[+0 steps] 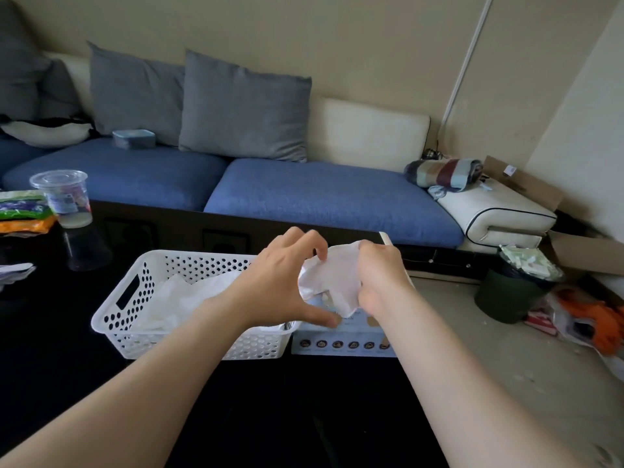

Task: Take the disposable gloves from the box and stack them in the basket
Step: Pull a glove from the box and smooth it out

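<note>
Task partly done - a loose pile of gloves [184, 298] already lies in the white basket [111, 319] on the dark table [50, 366]; the box [341, 344] sits just beside it on the right, how many are left inside I cannot tell; one glove [337, 280] is out, held above the box, not yet in the basket; left hand [287, 285] half curled, fingertips pinching the glove's left edge, thumb down at the box top; right hand [381, 275] closed round the right edge - next probably flatten and lay it on the pile.

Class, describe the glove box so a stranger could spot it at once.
Start at the black table before the blue sofa. Right of the white holed basket sits the glove box. Unlike the basket, it is pale blue, solid-sided, with round icons.
</note>
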Demonstrator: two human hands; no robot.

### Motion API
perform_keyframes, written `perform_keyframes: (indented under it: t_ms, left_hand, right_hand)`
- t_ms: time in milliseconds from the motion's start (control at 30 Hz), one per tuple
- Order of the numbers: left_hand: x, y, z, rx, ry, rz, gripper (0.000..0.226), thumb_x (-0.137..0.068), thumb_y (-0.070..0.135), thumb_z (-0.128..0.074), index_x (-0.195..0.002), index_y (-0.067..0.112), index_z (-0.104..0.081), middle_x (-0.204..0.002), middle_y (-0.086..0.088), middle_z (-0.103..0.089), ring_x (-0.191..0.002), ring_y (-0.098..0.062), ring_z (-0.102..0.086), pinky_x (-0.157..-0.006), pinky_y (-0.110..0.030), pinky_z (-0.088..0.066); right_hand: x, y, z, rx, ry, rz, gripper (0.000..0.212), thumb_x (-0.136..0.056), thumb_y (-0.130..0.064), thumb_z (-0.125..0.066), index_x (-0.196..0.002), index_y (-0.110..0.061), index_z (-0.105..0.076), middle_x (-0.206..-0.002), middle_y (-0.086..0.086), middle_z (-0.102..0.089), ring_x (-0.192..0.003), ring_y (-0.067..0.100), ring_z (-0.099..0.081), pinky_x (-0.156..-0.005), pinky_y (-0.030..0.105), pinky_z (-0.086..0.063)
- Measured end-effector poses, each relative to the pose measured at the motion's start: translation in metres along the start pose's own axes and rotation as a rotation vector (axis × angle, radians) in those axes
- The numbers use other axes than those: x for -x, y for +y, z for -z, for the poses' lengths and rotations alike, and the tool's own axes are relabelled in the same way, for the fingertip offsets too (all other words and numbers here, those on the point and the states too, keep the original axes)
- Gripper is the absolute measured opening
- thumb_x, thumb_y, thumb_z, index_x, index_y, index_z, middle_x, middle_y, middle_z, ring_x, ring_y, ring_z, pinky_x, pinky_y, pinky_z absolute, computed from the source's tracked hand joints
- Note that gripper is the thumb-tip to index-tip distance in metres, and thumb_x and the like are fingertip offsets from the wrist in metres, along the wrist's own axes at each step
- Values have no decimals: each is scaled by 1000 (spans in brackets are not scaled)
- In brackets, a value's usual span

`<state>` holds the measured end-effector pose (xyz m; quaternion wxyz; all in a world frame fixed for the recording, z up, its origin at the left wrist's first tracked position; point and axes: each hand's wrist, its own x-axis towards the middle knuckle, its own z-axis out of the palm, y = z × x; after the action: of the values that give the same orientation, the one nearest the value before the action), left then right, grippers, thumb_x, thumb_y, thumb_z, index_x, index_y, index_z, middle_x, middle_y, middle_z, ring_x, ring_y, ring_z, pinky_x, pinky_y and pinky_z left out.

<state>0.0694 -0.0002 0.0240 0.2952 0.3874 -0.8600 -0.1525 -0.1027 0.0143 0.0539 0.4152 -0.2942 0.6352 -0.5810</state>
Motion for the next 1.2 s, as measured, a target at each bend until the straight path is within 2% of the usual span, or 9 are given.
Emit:
perform_keyframes:
  t_ms: [133,300,433,567,700,800,933,1067,1200]
  left_hand:
    - [-3,5,-3,23,59,-36,60,-70,59,-90,-114,42,-53,-119,15,-44,-112,-15,-50,-95,-35,-49]
    - [-7,14,1,169,268,39,12,-97,43,-73,-103,33,-75,-108,16,-62,-101,-2,-61,-89,-25,-50]
    - [-8,18,11,456,390,216,23,-98,43,-71,-91,21,-75,-85,6,-76,-79,-8,-72,-76,-33,-60]
    - [-5,19,18,661,471,335,41,-97,49,-71,-91,8,-71,-83,-11,-75,-67,-14,-66,-65,-36,-55]
    - [-3,21,23,800,483,386,51,-94,54,-72,-92,2,-68,-81,-12,-72,-69,-13,-64,-61,-27,-54]
    - [-4,21,26,843,513,403,51,-94,54,-71,-87,4,-67,-76,-4,-67,-67,-12,-63,-61,-27,-54]
    - [-2,19,30,912,536,432,45,-98,53,-68,-81,10,-68,-72,-3,-67,-67,-16,-63,-65,-38,-55]
    - [1,15,31,919,490,432,43,-104,45,-63,-97,4,-72,-86,-14,-77,-75,-27,-72,-74,-54,-63]
    - [3,11,30,926,486,457,28,-104,36,-65,-108,9,-73,-95,-16,-80,-90,-37,-77,-83,-54,-62]
  right_hand:
    - [5,-2,-1,-94,-61,-106,26,-106,-10,-46,-118,-32,-40,-119,19,-68,-107,38,-71,-98,60,-59]
    - [4,-4,2,-168,-210,-193,26,-102,-9,-56,-125,2,-61,-112,27,-75,-88,35,-80,-77,46,-67]
    - [8,-7,5,-105,-239,-111,26,-101,-9,-49,-120,-10,-67,-103,22,-78,-77,37,-80,-73,45,-67]
    - [5,-1,9,13,-402,109,69,-93,10,-49,-142,-40,-52,-101,12,-80,-89,30,-80,-79,42,-67]
    - [6,4,8,305,-642,298,38,-84,-13,-84,-115,-34,-79,-102,2,-75,-103,31,-74,-96,44,-62]
    - [9,6,2,322,-572,347,16,-89,-31,-86,-103,-26,-82,-98,-2,-80,-100,21,-75,-90,39,-61]
    - [12,1,1,221,-530,353,15,-99,-29,-73,-101,-18,-83,-102,-3,-81,-98,6,-73,-87,27,-53]
    - [14,-2,-2,129,-492,373,24,-94,-37,-73,-101,-16,-83,-105,6,-81,-108,27,-74,-96,42,-56]
    - [16,-4,-8,54,-353,402,27,-103,-29,-66,-87,-10,-77,-88,9,-76,-83,27,-69,-80,41,-56]
